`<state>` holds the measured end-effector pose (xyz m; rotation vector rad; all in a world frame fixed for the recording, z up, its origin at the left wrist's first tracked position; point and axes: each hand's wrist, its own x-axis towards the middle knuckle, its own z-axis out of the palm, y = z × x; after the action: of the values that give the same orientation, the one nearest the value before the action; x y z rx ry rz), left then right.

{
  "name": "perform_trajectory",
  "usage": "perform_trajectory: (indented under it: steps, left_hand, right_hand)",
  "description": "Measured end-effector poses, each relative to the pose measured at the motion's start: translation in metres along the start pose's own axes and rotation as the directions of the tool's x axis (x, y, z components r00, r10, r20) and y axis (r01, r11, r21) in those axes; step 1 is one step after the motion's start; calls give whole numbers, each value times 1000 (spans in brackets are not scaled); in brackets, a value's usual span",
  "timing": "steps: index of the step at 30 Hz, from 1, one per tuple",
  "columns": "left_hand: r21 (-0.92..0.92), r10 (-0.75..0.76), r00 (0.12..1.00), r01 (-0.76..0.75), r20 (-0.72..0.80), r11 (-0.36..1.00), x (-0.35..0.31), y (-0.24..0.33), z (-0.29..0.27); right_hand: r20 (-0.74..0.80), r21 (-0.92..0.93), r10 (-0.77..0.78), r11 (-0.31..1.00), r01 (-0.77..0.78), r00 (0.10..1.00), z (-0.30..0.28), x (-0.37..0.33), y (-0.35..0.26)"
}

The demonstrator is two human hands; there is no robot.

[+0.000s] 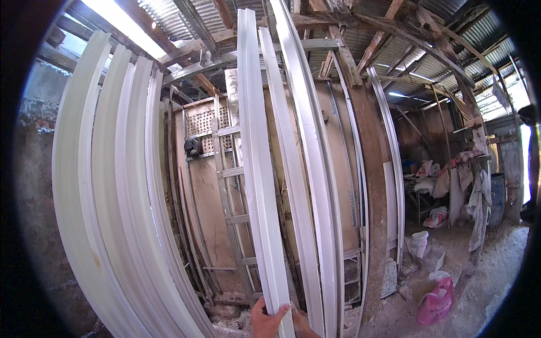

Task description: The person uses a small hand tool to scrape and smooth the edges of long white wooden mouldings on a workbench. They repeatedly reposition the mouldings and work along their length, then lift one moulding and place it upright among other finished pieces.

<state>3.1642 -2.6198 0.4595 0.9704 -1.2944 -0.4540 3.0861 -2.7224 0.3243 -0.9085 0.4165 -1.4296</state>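
A long white moulding strip stands upright in front of me, its top up near the roof beams. Low down on it, my left hand is closed around the left edge, with the thumb across the front face. My right hand is at the strip's right edge, mostly hidden behind it, and its fingers do not show clearly. Just to the right, a narrower white strip and a wide glossy white strip lean upright.
More long pale mouldings lean at the left by a rough wall. Behind stand a ladder and brown boards. A wooden post rises right of centre. A pink bag lies on the dusty floor, near a blue drum.
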Motion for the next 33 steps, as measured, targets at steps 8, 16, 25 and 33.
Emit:
perform_trajectory:
  steps: [8, 16, 25, 33]
  left_hand:
    - [-11, 45, 999, -45, 3, 999, 3, 14, 14]
    - [-17, -7, 1000, 8, 27, 1000, -3, 26, 20]
    - [266, 93, 996, -90, -2, 960, -3, -21, 27]
    - [231, 115, 993, -111, -6, 967, -22, -19, 24]
  right_hand:
    - [122, 297, 166, 935, -196, 979, -34, 31, 21]
    - [131, 134, 161, 975, -178, 978, -44, 25, 15]
    - [154, -163, 71, 986, -46, 986, -45, -6, 5]
    - [176, -325, 28, 945, 31, 984, -43, -26, 4]
